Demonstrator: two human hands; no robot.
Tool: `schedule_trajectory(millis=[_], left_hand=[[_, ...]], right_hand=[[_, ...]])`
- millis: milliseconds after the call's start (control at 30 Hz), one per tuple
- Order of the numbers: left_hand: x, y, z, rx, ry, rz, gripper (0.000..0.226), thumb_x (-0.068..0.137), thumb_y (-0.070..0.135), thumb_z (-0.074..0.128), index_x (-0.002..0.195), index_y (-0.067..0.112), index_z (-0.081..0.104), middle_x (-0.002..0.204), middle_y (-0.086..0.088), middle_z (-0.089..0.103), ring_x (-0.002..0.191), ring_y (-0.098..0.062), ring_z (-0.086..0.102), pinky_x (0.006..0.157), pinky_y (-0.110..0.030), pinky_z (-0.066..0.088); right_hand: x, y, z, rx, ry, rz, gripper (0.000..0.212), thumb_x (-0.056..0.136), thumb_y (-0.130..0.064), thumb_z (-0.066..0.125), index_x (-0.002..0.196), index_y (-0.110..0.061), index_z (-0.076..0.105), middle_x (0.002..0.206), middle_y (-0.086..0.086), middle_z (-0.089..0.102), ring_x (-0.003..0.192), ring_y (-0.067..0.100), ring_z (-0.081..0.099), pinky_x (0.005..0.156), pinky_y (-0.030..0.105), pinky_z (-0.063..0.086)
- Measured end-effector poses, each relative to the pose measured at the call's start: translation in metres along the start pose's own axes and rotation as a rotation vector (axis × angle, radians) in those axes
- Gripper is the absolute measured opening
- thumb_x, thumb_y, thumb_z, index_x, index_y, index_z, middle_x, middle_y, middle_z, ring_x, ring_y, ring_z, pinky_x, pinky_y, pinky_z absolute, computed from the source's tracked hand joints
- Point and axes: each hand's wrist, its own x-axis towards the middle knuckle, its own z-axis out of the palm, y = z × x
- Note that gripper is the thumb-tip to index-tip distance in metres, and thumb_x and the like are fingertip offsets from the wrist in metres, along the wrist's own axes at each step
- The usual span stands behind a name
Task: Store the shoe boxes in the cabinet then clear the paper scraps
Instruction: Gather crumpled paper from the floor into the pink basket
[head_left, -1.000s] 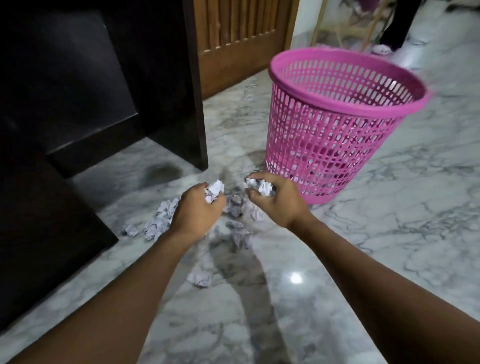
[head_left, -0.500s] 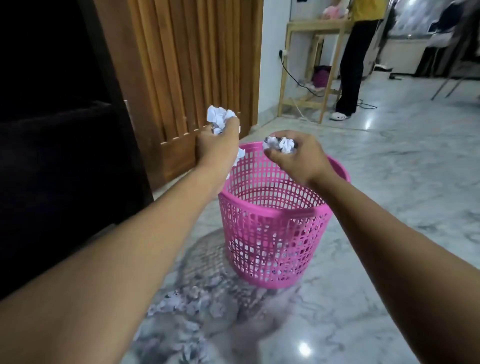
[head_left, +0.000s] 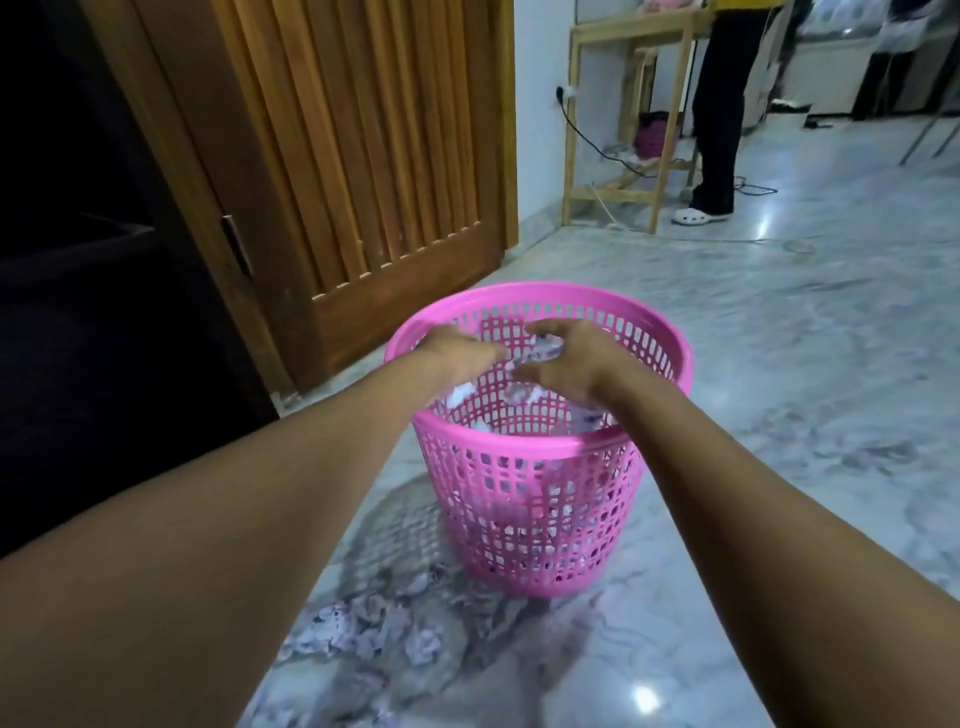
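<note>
A pink plastic mesh basket (head_left: 524, 525) stands on the marble floor in the middle of the view. Both of my hands hang over its mouth. My left hand (head_left: 457, 353) is palm down with loose fingers that hold nothing. My right hand (head_left: 569, 364) has its fingers spread apart. Crumpled white paper scraps (head_left: 540, 351) are in the air between my hands, and more lie inside the basket (head_left: 462, 395). Several crumpled paper scraps (head_left: 374, 626) remain on the floor in front of the basket, near its left side.
The dark cabinet (head_left: 78, 322) fills the left side. Behind the basket is a slatted wooden door (head_left: 389, 156). A person (head_left: 717, 114) stands at the back right beside a wooden table frame (head_left: 574, 130) with cables on the floor.
My hands rose from the floor with paper scraps, came over the basket, then dropped toward its mouth and opened. The scraps have left my hands and fall into the basket.
</note>
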Motion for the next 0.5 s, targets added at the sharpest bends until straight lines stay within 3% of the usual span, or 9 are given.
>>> schedule_trajectory(millis=[67,133,233,300,367,500], left_hand=[[-0.005,-0.005,-0.007,0.010,-0.001,0.051,0.014,0.089,0.033,0.067,0.087,0.019,0.068,0.076,-0.001,0.064,0.061,-0.013,0.058,0.061,-0.025,0.051],[-0.014,-0.013,-0.016,0.022,0.015,0.156,0.019,0.092,0.024,0.063,0.074,0.019,0.063,0.080,-0.006,0.064,0.071,-0.022,0.064,0.076,-0.031,0.056],[-0.043,-0.029,-0.038,0.007,0.072,0.312,0.016,0.094,0.018,0.056,0.080,0.018,0.063,0.083,-0.007,0.061,0.082,-0.023,0.064,0.079,-0.035,0.053],[-0.067,-0.045,-0.056,-0.056,0.129,0.336,0.016,0.095,0.016,0.057,0.084,0.017,0.068,0.081,-0.002,0.063,0.078,-0.012,0.059,0.067,-0.021,0.047],[-0.092,-0.066,-0.073,-0.109,0.170,0.298,0.015,0.093,0.017,0.059,0.088,0.011,0.072,0.080,-0.005,0.066,0.070,-0.012,0.056,0.059,-0.021,0.044],[-0.135,-0.128,-0.104,-0.077,0.174,0.181,0.020,0.092,0.032,0.062,0.094,0.016,0.073,0.090,-0.002,0.071,0.077,-0.015,0.065,0.080,-0.032,0.054]], right_hand=[[-0.004,-0.009,0.000,-0.081,-0.004,-0.004,0.060,0.088,-0.029,0.073,0.143,-0.024,0.049,0.139,0.010,0.058,0.111,0.027,0.065,0.102,0.042,0.049],[-0.010,-0.018,0.004,-0.155,0.038,-0.031,0.049,0.089,-0.034,0.071,0.135,-0.024,0.058,0.135,0.008,0.061,0.115,0.027,0.062,0.104,0.041,0.047],[-0.025,-0.033,0.018,-0.189,0.100,-0.065,0.033,0.088,-0.042,0.068,0.119,-0.029,0.068,0.120,0.003,0.070,0.106,0.024,0.066,0.099,0.037,0.050],[-0.041,-0.045,0.033,-0.183,0.132,-0.079,0.029,0.086,-0.044,0.066,0.112,-0.031,0.070,0.114,0.000,0.072,0.104,0.023,0.067,0.097,0.037,0.051],[-0.062,-0.061,0.055,-0.195,0.163,-0.113,0.029,0.084,-0.045,0.062,0.109,-0.032,0.070,0.111,-0.001,0.073,0.105,0.024,0.067,0.096,0.038,0.051],[-0.106,-0.095,0.116,-0.315,0.246,-0.262,0.033,0.087,-0.041,0.058,0.116,-0.030,0.068,0.115,0.000,0.070,0.110,0.025,0.063,0.095,0.038,0.048]])
